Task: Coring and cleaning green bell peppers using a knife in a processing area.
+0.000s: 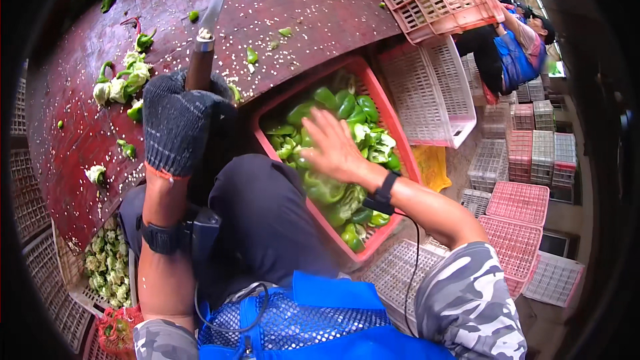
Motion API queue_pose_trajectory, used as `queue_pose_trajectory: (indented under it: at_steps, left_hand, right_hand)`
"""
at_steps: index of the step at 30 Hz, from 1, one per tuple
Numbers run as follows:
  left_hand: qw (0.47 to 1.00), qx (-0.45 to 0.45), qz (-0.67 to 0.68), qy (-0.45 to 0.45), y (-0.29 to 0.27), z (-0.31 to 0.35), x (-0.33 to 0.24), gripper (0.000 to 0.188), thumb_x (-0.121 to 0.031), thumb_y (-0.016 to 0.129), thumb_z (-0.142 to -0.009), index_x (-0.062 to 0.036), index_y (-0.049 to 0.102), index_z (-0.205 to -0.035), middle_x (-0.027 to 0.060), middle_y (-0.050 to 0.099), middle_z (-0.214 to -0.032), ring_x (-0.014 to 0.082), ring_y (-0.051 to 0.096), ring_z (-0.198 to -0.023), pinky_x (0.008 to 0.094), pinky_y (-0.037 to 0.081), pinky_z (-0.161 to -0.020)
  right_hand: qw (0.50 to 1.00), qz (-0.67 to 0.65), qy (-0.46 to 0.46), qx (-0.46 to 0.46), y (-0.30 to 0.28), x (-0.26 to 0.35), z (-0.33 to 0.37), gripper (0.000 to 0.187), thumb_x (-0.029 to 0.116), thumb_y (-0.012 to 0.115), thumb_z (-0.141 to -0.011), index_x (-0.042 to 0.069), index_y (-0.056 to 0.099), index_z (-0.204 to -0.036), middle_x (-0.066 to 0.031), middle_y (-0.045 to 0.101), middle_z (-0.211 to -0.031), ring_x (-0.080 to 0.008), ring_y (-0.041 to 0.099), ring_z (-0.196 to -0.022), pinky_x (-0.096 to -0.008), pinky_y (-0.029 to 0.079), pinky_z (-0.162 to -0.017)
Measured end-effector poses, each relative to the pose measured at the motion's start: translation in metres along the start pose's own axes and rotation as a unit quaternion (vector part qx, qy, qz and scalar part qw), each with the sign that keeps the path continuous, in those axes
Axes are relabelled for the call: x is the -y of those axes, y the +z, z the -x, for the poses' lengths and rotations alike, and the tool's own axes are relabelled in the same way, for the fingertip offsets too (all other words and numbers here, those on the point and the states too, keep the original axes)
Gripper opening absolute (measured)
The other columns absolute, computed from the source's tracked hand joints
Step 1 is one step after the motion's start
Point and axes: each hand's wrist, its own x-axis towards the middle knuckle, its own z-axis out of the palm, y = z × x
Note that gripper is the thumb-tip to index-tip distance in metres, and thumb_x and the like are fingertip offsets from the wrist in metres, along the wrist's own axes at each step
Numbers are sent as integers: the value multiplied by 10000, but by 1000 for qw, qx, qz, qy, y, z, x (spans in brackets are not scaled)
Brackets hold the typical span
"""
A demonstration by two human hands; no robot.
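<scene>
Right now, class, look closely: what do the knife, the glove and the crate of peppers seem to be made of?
Knife: pale shiny blade, likely steel; brown handle, possibly wood.
Glove on the left hand: dark knitted fabric, ribbed weave, orange cuff edge.
Crate: pink moulded plastic, matte, its lattice walls the sign. The bare right hand hovers over the green peppers.

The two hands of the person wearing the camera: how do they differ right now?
The left hand wears a dark knitted glove, while the right hand is bare. The left hand is closed around the handle of a knife over the red table; the right hand is open, fingers spread, above the cut green peppers in the pink crate. Both wrists carry a black band.
</scene>
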Motion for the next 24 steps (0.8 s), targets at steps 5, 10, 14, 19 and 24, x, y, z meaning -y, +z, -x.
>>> queue_pose_trajectory:
  at_steps: [5,10,14,19,24]
  left_hand:
    - [983,-29,-44,177,1,0,2,90,-78,691,-690,9,702,-711,67,634,-588,140,597,-521,292,446,-517]
    - [997,-35,-36,51,10,12,-6,105,-75,663,-691,22,679,-729,47,628,-618,122,572,-531,281,436,-511]
    - [962,-7,-200,186,-4,6,44,146,-96,624,-850,14,703,-902,79,711,-897,189,658,-767,323,507,-679]
    - [985,-46,161,-27,-50,106,130,705,-187,720,-917,-5,371,-1501,163,531,-1451,280,569,-1286,405,490,-1037]
    - [999,-1,-31,29,-9,9,46,375,-123,753,-795,15,676,-1136,147,728,-1034,207,695,-860,353,547,-756]
  right_hand:
    - [992,95,-85,12,14,22,99,653,496,625,-912,176,496,-1467,-140,366,-1576,-418,272,-1470,-709,183,-1143]
    - [995,44,-91,-16,56,-2,116,560,392,714,-833,160,613,-1333,-97,543,-1408,-420,378,-1394,-713,217,-1137]
    - [991,52,-109,-51,75,-4,116,577,354,738,-830,233,578,-1371,-77,610,-1274,-415,470,-1296,-691,244,-1121]
    - [989,25,-126,-71,92,-16,111,562,354,753,-815,268,589,-1345,-66,602,-1242,-408,473,-1278,-664,261,-1125]
    - [991,46,-115,-47,111,-21,110,547,347,742,-840,308,566,-1357,-70,583,-1249,-398,471,-1265,-665,272,-1121]
